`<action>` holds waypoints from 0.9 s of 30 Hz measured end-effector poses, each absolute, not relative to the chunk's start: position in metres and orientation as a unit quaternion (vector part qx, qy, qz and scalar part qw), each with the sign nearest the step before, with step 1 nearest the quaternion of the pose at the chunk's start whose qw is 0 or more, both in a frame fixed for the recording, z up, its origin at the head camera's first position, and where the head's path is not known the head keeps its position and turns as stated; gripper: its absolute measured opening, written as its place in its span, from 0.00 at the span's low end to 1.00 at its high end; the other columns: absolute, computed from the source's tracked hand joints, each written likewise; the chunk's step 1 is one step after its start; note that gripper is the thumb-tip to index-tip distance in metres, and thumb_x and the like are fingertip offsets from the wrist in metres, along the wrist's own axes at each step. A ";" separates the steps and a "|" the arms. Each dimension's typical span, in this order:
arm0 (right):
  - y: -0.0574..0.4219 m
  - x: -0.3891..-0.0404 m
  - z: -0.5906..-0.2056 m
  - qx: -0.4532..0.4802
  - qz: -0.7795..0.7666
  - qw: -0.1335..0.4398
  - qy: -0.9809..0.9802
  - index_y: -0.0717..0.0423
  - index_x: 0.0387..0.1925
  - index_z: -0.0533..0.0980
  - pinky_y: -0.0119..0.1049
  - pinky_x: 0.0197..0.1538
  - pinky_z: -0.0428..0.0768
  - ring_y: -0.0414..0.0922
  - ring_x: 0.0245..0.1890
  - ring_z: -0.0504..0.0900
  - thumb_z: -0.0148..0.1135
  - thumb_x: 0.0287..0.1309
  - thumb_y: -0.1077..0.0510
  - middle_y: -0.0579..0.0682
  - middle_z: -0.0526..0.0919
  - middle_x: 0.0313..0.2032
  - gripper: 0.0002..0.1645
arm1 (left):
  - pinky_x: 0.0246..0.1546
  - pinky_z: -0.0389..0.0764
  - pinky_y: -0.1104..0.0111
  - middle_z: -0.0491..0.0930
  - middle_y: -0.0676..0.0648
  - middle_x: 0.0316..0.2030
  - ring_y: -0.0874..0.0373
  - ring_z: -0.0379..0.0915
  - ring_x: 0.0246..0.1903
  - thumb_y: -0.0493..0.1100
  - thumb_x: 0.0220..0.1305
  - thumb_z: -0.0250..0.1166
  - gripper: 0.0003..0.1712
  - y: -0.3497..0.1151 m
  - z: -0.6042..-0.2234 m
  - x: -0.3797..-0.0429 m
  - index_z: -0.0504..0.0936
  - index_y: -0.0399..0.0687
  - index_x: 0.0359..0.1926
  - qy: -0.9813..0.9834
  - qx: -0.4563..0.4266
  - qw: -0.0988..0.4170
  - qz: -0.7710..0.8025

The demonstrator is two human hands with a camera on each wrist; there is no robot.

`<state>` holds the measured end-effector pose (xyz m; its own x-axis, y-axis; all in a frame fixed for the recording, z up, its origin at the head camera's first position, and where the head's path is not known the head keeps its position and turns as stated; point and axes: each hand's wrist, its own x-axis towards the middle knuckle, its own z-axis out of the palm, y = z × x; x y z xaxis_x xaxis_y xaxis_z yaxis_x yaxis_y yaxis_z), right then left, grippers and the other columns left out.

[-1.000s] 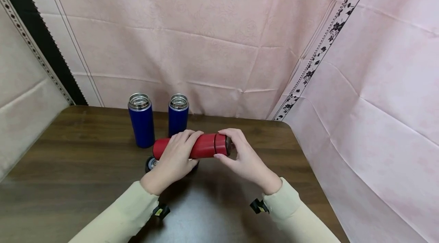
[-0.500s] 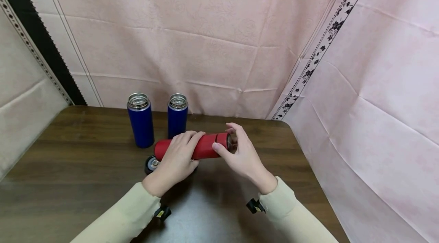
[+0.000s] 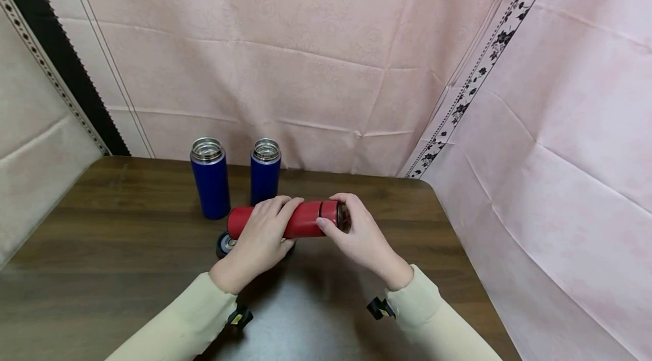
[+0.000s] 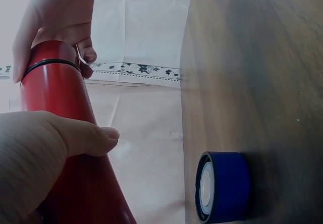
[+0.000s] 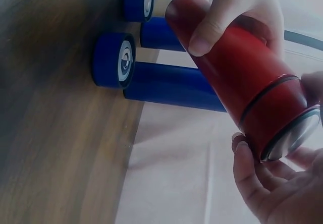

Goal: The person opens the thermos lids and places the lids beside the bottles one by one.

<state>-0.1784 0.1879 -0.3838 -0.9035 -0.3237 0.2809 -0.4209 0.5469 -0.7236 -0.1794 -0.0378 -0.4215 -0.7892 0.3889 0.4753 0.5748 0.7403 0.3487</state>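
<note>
A red thermos (image 3: 303,220) is held sideways above the table, with its lid end to the right. My left hand (image 3: 258,236) grips its body, the thumb wrapped across it in the left wrist view. At the other end, my right hand (image 3: 364,239) has thumb and fingers around the red lid (image 5: 282,115). A dark seam separates lid from body, and a shiny metallic disc tops the lid. Below the thermos, a blue lid (image 3: 225,243) lies on the table with its inner side up, partly behind my left hand. The right wrist view shows another blue lid (image 5: 137,2) near it.
Two blue thermoses (image 3: 211,188) (image 3: 265,177) stand lidless behind the hands, silver necks showing. The wooden table (image 3: 127,248) ends at pink patterned cloth (image 3: 305,67) hung at the back and right.
My right hand's fingers lifted from the lid half a second ago, and they are back on it now, with the thumb higher than at first. My left hand's hold stays nearly the same.
</note>
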 end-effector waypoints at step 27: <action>0.188 -0.178 -0.386 0.189 0.398 0.084 -0.894 0.38 0.57 0.68 0.37 0.31 0.80 0.39 0.29 0.78 0.60 0.54 0.29 0.40 0.76 0.38 0.34 | 0.61 0.64 0.48 0.70 0.44 0.57 0.47 0.65 0.56 0.40 0.39 0.82 0.53 -0.039 -0.425 -0.178 0.64 0.50 0.68 -0.916 -0.262 0.183 -0.245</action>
